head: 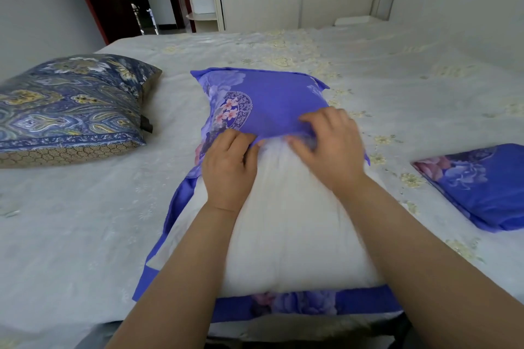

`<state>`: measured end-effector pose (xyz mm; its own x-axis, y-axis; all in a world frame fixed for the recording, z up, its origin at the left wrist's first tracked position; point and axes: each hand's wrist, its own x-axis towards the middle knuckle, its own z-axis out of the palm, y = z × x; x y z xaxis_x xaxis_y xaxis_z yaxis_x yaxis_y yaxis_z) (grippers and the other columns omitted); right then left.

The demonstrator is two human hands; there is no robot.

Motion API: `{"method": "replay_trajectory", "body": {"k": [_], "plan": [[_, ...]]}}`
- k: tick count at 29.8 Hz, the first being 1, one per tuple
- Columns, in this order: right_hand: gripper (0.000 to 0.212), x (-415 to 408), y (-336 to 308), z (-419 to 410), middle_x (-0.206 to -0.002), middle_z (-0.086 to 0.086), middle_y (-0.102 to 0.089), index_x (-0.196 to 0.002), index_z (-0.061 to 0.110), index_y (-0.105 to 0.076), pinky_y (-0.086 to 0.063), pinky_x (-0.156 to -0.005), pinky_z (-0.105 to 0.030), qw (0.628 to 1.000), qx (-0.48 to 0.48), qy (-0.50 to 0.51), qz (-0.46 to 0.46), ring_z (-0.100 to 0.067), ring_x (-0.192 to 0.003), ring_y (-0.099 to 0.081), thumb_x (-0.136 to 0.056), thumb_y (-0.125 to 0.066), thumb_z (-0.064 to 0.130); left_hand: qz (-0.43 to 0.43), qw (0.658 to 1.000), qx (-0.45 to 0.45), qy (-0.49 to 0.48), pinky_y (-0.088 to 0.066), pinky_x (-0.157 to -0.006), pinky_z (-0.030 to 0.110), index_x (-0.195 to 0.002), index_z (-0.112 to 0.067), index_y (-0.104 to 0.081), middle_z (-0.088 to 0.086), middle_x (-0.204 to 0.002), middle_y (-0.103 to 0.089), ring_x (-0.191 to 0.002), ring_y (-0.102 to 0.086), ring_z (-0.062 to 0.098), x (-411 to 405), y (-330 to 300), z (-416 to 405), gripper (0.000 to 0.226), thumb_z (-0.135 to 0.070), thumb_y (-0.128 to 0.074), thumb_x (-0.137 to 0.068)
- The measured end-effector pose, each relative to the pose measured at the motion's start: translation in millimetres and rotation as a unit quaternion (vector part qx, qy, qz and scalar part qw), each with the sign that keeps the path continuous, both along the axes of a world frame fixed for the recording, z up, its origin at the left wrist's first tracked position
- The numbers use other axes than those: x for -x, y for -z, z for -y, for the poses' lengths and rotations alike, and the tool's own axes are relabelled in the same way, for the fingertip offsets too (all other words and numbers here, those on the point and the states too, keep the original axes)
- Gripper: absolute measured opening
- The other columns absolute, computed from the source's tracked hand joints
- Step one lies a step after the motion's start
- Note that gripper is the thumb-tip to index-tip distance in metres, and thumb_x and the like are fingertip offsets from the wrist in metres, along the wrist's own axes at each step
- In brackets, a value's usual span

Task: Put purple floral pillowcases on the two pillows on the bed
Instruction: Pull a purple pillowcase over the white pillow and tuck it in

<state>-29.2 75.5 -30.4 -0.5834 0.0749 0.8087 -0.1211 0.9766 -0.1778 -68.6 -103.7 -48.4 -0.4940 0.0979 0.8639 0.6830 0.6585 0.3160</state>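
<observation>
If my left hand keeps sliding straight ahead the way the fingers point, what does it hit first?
The left hand points away from you, up the white pillow. It would probably first meet the bunched edge of the purple floral pillowcase at its fingertips, which it seems to grip already.

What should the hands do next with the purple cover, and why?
Probably pull the purple pillowcase edge toward the person. Both hands, left and right, pinch its open edge, and most of the white pillow is still bare.
</observation>
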Motion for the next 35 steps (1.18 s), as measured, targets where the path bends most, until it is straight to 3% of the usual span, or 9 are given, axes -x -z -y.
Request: {"method": "replay_trajectory", "body": {"k": [3, 8, 14, 19, 24, 28, 30, 32, 35], "plan": [[0.028, 3, -2, 41, -0.087, -0.004, -0.059, -0.095, 0.018, -0.065, -0.040, -0.071, -0.037, 0.997, -0.071, -0.017, -0.001, -0.027, -0.081, -0.056, -0.082, -0.055, 0.040, -0.032, 0.999, 0.015, 0.000, -0.029, -0.058, 0.022, -0.075, -0.009, -0.067, 0.005, -0.070, -0.059, -0.067, -0.045, 0.016, -2, -8, -5, 0.010, -0.013, -0.064, -0.084], [0.027, 3, -3, 24, -0.084, -0.006, -0.062, -0.094, 0.016, -0.066, -0.043, -0.069, -0.035, 0.997, -0.027, 0.072, -0.005, -0.030, -0.076, -0.060, -0.077, -0.048, 0.025, -0.060, 0.998, 0.036, 0.001, -0.034, -0.057, 0.027, -0.075, -0.007, -0.067, 0.007, -0.070, -0.059, -0.069, -0.044, 0.017, -3, -3, 4, 0.009, -0.010, -0.061, -0.082], [0.038, -20, 9, -57, -0.117, -0.015, -0.058, -0.121, 0.016, -0.057, -0.044, -0.081, -0.042, 0.941, 0.190, 0.219, 0.172, -0.039, -0.104, -0.057, -0.083, -0.050, 0.015, -0.067, 0.997, 0.043, 0.000, -0.038, -0.060, 0.030, -0.081, -0.006, -0.071, 0.008, -0.071, -0.061, -0.071, -0.045, 0.017, -4, 13, 14, 0.015, -0.012, -0.058, -0.085], [0.030, -34, 52, -85, -0.114, -0.021, -0.063, -0.112, 0.013, -0.064, -0.045, -0.085, -0.039, 0.858, 0.337, 0.245, 0.301, -0.038, -0.104, -0.058, -0.088, -0.048, 0.018, -0.010, 0.999, 0.027, -0.014, -0.039, -0.070, 0.029, -0.083, -0.006, -0.070, 0.010, -0.077, -0.061, -0.079, -0.045, 0.018, -4, 35, 21, 0.012, -0.014, -0.061, -0.084], [0.022, -33, 51, -86, -0.098, -0.012, -0.066, -0.101, 0.011, -0.065, -0.037, -0.073, -0.027, 0.880, 0.431, 0.136, 0.146, -0.027, -0.089, -0.056, -0.095, -0.045, 0.015, 0.107, 0.993, -0.019, -0.039, -0.045, -0.077, 0.036, -0.095, -0.013, -0.067, 0.006, -0.095, -0.056, -0.091, -0.048, 0.021, 0, 36, 24, 0.013, -0.020, -0.063, -0.084], [0.020, -33, 38, -64, -0.092, 0.001, -0.060, -0.100, 0.008, -0.065, -0.033, -0.071, -0.017, 0.922, 0.381, 0.057, -0.034, -0.006, -0.080, -0.049, -0.096, -0.045, 0.010, 0.173, 0.982, -0.048, -0.064, -0.045, -0.086, 0.037, -0.112, -0.017, -0.065, 0.006, -0.108, -0.057, -0.101, -0.051, 0.027, 1, 42, 35, 0.025, -0.013, -0.055, -0.089], [0.020, -36, 43, -61, -0.090, -0.003, -0.061, -0.101, 0.008, -0.063, -0.035, -0.070, -0.021, 0.924, 0.366, 0.080, -0.075, -0.014, -0.078, -0.052, -0.096, -0.043, 0.010, 0.164, 0.979, -0.108, -0.061, -0.042, -0.086, 0.027, -0.107, -0.013, -0.067, 0.007, -0.104, -0.062, -0.099, -0.055, 0.026, -3, 46, 43, 0.028, -0.004, -0.051, -0.086], [0.019, -41, 52, -65, -0.096, -0.011, -0.065, -0.104, 0.012, -0.059, -0.034, -0.068, -0.026, 0.921, 0.360, 0.145, 0.006, -0.029, -0.083, -0.057, -0.095, -0.042, 0.012, 0.140, 0.981, -0.121, -0.058, -0.038, -0.084, 0.021, -0.105, -0.011, -0.068, 0.007, -0.101, -0.064, -0.097, -0.054, 0.021, -9, 48, 49, 0.031, 0.000, -0.050, -0.083], [0.025, -48, 60, -75, -0.105, -0.013, -0.063, -0.108, 0.019, -0.058, -0.038, -0.070, -0.030, 0.895, 0.314, 0.221, 0.227, -0.033, -0.091, -0.058, -0.087, -0.045, 0.012, 0.115, 0.990, -0.081, -0.032, -0.037, -0.082, 0.019, -0.107, -0.012, -0.069, 0.005, -0.100, -0.063, -0.094, -0.051, 0.016, -14, 51, 50, 0.033, -0.004, -0.049, -0.082]]}}
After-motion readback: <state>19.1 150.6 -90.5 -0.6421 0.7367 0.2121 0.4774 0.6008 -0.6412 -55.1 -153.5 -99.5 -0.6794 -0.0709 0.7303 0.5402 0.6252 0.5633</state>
